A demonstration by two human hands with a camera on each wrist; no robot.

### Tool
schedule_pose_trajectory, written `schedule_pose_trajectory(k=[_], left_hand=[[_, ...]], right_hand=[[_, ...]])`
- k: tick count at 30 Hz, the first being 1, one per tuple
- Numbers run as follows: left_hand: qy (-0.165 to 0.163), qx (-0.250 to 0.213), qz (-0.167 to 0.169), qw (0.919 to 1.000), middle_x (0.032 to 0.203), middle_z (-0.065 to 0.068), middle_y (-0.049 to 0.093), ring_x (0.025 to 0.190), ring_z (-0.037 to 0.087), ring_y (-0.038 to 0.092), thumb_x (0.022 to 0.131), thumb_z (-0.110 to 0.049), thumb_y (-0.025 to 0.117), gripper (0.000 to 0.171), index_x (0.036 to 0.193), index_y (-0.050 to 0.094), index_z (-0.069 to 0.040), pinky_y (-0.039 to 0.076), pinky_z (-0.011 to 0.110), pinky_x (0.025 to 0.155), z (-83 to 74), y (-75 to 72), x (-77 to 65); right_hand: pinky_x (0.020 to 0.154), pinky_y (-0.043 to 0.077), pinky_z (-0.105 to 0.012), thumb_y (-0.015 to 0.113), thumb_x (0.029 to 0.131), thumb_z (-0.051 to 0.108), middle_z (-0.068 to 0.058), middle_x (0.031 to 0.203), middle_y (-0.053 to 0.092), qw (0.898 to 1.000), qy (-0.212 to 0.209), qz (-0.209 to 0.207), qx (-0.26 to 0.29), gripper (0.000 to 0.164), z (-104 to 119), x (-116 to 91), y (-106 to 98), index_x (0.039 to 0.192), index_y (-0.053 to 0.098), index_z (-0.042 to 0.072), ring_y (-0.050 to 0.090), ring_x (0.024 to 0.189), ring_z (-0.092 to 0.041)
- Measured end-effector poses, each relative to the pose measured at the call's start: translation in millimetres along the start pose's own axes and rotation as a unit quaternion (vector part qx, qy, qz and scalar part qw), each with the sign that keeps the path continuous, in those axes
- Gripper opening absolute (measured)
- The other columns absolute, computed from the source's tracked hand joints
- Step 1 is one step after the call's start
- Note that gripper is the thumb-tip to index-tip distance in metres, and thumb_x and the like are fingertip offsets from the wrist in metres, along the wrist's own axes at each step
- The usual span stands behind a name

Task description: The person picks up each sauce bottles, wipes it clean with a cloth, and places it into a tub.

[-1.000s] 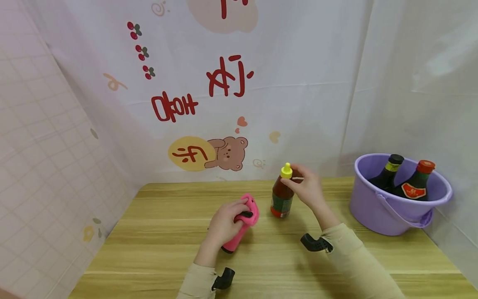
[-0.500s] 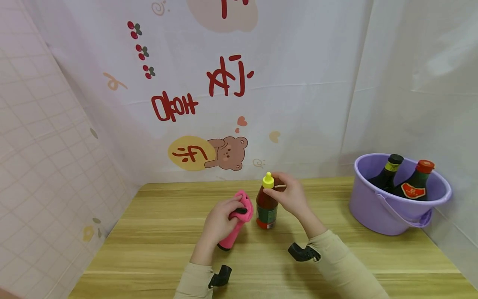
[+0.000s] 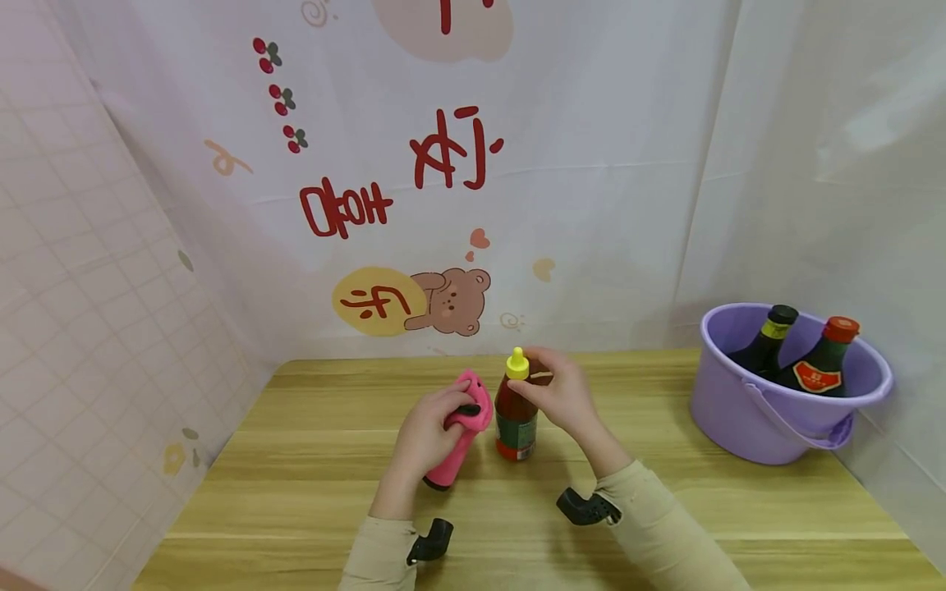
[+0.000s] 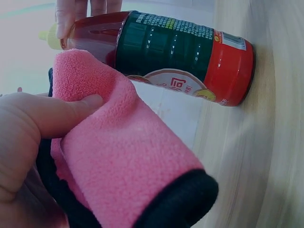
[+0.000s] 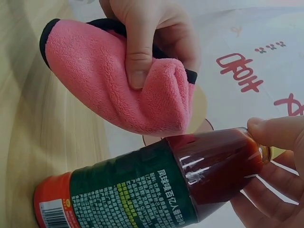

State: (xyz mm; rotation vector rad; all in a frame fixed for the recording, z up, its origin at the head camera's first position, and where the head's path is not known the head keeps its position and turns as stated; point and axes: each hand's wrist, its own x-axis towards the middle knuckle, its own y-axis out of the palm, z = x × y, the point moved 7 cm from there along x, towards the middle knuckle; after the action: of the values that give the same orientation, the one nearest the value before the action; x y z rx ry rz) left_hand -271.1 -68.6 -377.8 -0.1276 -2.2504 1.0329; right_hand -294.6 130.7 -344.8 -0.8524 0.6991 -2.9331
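Note:
In the head view my left hand (image 3: 423,433) pinches a folded pink cleaning cloth (image 3: 456,451) with black edging, which hangs over the table. My right hand (image 3: 565,399) grips the neck of a ketchup bottle (image 3: 515,427) just under its yellow nozzle cap (image 3: 517,366). The bottle is upright, close to the cloth's right side; its base appears to be at the tabletop. Seen from the left wrist, my thumb presses on the fluffy cloth (image 4: 123,137). The right wrist view has the bottle's green label (image 5: 128,190) and the thumb and fingers around the neck.
A purple bucket (image 3: 776,423) stands at the table's right side, its handle hanging in front. Inside lean a black-capped bottle (image 3: 764,345) and a red-capped bottle (image 3: 824,365). A printed white curtain (image 3: 606,205) rises behind the wooden table (image 3: 310,460).
My right hand has brought the ketchup bottle leftward and nearer to me, up to the cloth. The left hand has shifted slightly left with the cloth still held.

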Motion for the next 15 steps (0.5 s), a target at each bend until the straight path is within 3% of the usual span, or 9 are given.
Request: schedule_pose_trajectory(k=[15], left_hand=[[-0.021, -0.048, -0.012, 0.9985, 0.136, 0.005, 0.06, 0.127, 0.028, 0.054, 0.082, 0.005, 0.072, 0.036, 0.114, 0.072, -0.011, 0.045, 0.045, 0.102, -0.6, -5.7, 1.4]], right_hand=[[0.08, 0.058, -0.039, 0.079, 0.084, 0.01, -0.011, 0.108, 0.067, 1.0, 0.007, 0.006, -0.015, 0.045, -3.1, -1.3, 1.4, 0.126, 0.064, 0.003, 0.067, 0.096, -0.026]])
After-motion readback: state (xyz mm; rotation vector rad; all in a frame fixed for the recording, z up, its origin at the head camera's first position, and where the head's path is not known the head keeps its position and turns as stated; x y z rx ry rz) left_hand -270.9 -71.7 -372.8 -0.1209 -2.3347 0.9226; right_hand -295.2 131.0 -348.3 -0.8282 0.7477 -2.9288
